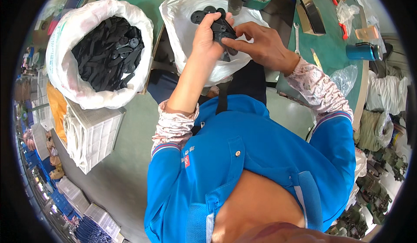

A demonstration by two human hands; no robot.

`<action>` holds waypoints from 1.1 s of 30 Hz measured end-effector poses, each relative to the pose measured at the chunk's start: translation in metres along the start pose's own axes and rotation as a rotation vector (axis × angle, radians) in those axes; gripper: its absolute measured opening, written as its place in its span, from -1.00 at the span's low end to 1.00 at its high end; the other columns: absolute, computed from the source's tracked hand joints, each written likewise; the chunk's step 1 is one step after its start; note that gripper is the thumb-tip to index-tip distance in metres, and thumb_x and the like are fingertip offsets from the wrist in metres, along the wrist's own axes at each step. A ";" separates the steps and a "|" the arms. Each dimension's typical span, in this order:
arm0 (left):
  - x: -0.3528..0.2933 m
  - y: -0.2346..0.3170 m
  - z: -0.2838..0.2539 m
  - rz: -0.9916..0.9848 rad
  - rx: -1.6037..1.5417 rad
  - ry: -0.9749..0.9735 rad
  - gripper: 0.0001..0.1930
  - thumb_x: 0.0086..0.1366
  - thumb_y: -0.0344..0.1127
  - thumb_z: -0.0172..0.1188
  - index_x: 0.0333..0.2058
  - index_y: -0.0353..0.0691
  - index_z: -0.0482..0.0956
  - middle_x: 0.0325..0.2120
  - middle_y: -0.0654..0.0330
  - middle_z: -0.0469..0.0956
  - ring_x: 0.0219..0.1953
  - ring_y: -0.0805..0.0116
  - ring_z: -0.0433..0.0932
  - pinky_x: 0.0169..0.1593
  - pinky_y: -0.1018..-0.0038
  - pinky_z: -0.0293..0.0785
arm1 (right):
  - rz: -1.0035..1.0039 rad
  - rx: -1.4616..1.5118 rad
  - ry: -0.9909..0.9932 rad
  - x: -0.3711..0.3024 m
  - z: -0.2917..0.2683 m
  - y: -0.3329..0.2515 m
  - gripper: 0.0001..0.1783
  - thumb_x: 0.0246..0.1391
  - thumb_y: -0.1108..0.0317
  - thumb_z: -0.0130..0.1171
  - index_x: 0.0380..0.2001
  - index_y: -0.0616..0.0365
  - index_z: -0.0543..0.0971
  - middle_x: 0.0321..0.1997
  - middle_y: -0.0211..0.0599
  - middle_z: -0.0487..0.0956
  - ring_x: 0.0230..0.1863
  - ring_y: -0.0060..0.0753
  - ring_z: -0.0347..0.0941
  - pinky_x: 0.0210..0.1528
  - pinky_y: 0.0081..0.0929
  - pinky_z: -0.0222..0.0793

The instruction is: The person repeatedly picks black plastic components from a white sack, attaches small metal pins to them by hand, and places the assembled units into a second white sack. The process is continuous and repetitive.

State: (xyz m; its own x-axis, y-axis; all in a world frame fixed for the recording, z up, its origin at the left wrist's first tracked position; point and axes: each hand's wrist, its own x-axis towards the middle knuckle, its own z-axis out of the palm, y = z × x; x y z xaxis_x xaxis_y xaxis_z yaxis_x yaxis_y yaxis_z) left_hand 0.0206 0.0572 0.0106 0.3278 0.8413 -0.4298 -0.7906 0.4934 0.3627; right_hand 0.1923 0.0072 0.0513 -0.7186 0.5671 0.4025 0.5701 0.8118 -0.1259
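Observation:
My left hand (208,39) is closed around several black plastic parts (220,27), flat pieces with rounded disc ends. Some of them stick out past its fingers on both sides. My right hand (266,46) reaches in from the right, its thumb and forefinger pinched at the edge of this handful; whether one piece is gripped there is hard to see. Both hands are above a white plastic bag (178,17) with its mouth spread wide. A few dark parts show inside it below my fingers.
Left stands a white sack (61,56) full of similar black parts (104,56), above a white crate (102,128). Beyond the hands are a dark machine piece (235,0) and a green bowl (259,5) of small metal pieces. A wrench (296,37), phone (313,15) and blue bottle (361,52) lie right.

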 end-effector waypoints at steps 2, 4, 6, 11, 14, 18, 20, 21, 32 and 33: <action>-0.004 -0.001 0.002 -0.097 0.008 -0.055 -0.68 0.12 -0.34 0.18 -0.16 -0.33 0.40 -0.33 0.06 0.53 -0.26 0.23 0.51 -0.25 0.24 0.51 | -0.099 0.013 0.065 -0.001 -0.001 0.000 -0.54 -0.17 0.53 0.19 -0.09 -0.04 0.54 -0.08 -0.26 0.44 -0.11 -0.16 0.44 -0.16 -0.32 0.42; -0.010 0.000 0.006 -0.136 0.041 -0.068 -0.67 0.12 -0.31 0.17 -0.19 -0.40 0.44 -0.38 0.06 0.53 -0.29 0.24 0.51 -0.28 0.31 0.49 | -0.212 0.070 0.154 0.004 -0.007 -0.006 -0.55 -0.16 0.49 0.21 -0.09 0.06 0.49 -0.06 -0.17 0.43 -0.02 -0.06 0.40 -0.03 -0.20 0.37; -0.004 0.004 -0.001 -0.182 0.035 -0.113 -0.67 0.12 -0.31 0.16 -0.20 -0.44 0.45 -0.38 0.07 0.53 -0.31 0.25 0.51 -0.28 0.35 0.49 | -0.233 0.175 0.239 0.006 -0.012 -0.026 -0.57 -0.12 0.51 0.18 -0.08 0.12 0.46 -0.05 -0.15 0.43 0.01 -0.02 0.39 0.01 -0.15 0.35; -0.022 -0.005 0.005 0.167 0.385 -0.126 -0.76 0.13 -0.35 0.19 -0.24 -0.33 0.49 -0.36 0.10 0.55 -0.36 0.36 0.51 -0.44 0.39 0.49 | 0.263 0.729 0.395 0.012 -0.030 -0.034 -0.72 0.18 0.61 -0.09 -0.03 0.25 0.39 -0.17 -0.20 0.46 -0.19 -0.35 0.49 -0.15 -0.44 0.43; -0.023 -0.007 0.006 0.177 0.652 -0.190 -0.82 0.13 -0.43 0.17 -0.26 -0.28 0.48 -0.38 0.18 0.56 -0.39 0.42 0.50 -0.48 0.45 0.47 | 0.361 0.718 0.257 0.029 -0.037 -0.001 -0.72 0.25 0.47 -0.12 0.00 0.11 0.44 -0.34 -0.24 0.41 -0.42 -0.46 0.41 -0.30 -0.49 0.35; -0.023 -0.015 0.011 0.182 0.864 -0.226 -0.82 0.12 -0.47 0.16 -0.26 -0.27 0.47 -0.42 0.23 0.52 -0.41 0.48 0.49 -0.48 0.53 0.43 | 0.158 0.327 0.279 0.030 -0.007 0.023 -0.71 0.19 0.40 -0.01 -0.01 0.09 0.45 -0.39 -0.21 0.39 -0.41 -0.24 0.39 -0.28 -0.39 0.31; -0.023 -0.017 0.008 0.191 0.897 -0.225 -0.81 0.11 -0.47 0.17 -0.26 -0.27 0.47 -0.44 0.25 0.51 -0.43 0.51 0.48 -0.48 0.55 0.42 | 0.153 0.322 0.257 0.030 -0.002 0.020 -0.71 0.18 0.39 0.02 -0.02 0.09 0.46 -0.37 -0.19 0.40 -0.36 -0.16 0.40 -0.28 -0.37 0.31; -0.023 -0.017 0.008 0.200 0.915 -0.227 -0.81 0.10 -0.48 0.18 -0.26 -0.27 0.47 -0.45 0.26 0.51 -0.44 0.53 0.48 -0.48 0.56 0.41 | 0.146 0.316 0.248 0.030 -0.002 0.019 -0.72 0.17 0.38 0.03 -0.03 0.10 0.47 -0.36 -0.18 0.41 -0.34 -0.12 0.40 -0.28 -0.37 0.32; -0.035 -0.003 0.011 0.025 0.537 -0.285 -0.75 0.15 -0.38 0.25 -0.21 -0.27 0.45 -0.33 0.18 0.51 -0.37 0.43 0.45 -0.49 0.49 0.41 | 0.792 1.075 0.418 0.071 -0.084 0.037 -0.65 0.19 0.42 0.05 0.03 0.30 0.43 -0.44 -0.37 0.59 -0.53 -0.68 0.44 -0.48 -0.73 0.34; -0.035 -0.003 0.011 0.035 0.517 -0.269 -0.76 0.16 -0.37 0.25 -0.21 -0.27 0.45 -0.32 0.18 0.51 -0.35 0.42 0.45 -0.48 0.47 0.42 | 0.719 1.019 0.491 0.076 -0.078 0.048 -0.66 0.19 0.42 0.05 0.02 0.33 0.43 -0.43 -0.34 0.59 -0.54 -0.65 0.45 -0.49 -0.73 0.34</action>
State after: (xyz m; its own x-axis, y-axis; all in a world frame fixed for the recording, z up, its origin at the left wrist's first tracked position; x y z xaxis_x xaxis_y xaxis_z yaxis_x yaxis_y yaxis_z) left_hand 0.0170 0.0290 0.0334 0.4798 0.8520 -0.2095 -0.4699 0.4512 0.7587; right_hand 0.1961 0.0778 0.1464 -0.0475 0.9750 0.2169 0.0550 0.2194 -0.9741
